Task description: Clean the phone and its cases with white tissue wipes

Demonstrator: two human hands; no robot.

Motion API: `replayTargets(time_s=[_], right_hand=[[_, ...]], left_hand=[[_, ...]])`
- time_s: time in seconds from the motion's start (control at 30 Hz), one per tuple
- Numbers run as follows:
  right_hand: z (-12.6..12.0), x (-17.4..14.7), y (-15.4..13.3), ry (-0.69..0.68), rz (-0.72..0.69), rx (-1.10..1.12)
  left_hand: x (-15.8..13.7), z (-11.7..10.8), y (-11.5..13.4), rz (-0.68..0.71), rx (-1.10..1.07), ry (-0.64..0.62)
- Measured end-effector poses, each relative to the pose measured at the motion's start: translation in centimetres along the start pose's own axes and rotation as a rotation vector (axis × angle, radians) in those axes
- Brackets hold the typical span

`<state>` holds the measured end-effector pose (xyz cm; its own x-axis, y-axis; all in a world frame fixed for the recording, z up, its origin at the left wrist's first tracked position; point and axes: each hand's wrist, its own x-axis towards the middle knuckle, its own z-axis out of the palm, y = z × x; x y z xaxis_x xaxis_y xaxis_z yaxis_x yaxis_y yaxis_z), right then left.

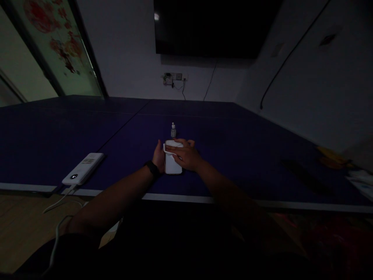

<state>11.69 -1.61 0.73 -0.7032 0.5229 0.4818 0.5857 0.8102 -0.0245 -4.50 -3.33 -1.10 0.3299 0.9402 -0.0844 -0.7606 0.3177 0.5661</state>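
Observation:
A phone-shaped slab (173, 166) with a white face and a thin darker rim lies at the middle of the purple table, near its front edge. Along its left side my left hand (158, 158) grips the edge, thumb pointing up and a dark band on the wrist. My right hand (187, 154) reaches over from the right, pressing a folded white cloth (169, 149) flat on the upper part of the face with its fingers. Just beyond stands a small clear bottle (173, 132) with a white dropper-like top. The dim light hides finer detail.
A white power bank (84, 168) with a cable plugged in lies left on the purple table (122, 134). At right are a dark flat object (303, 175), something yellow (332, 156) and white material (361, 181). A large screen (210, 27) hangs on the far wall.

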Motion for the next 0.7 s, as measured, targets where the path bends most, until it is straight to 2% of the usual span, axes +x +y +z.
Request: replayTargets(time_s=[0.17,0.33,0.5,0.7], right_hand=[[0.14,-0.29,0.12,0.002,0.049,-0.004],[0.69,-0.07,-0.17,0.016,0.088,-0.027],[0.59,-0.08,-0.46,-0.011,0.026,-0.022],[0.27,-0.09,0.32,0.02,0.063,-0.025]], left_hand=[[0.16,-0.22,0.01,0.03,-0.016,-0.018],[0.48,-0.6,0.01,0.068,-0.033,-0.089],[0.4,-0.77,0.0,-0.009,0.018,-0.044],[0.43,-0.47,-0.05,0.04,0.006,-0.034]])
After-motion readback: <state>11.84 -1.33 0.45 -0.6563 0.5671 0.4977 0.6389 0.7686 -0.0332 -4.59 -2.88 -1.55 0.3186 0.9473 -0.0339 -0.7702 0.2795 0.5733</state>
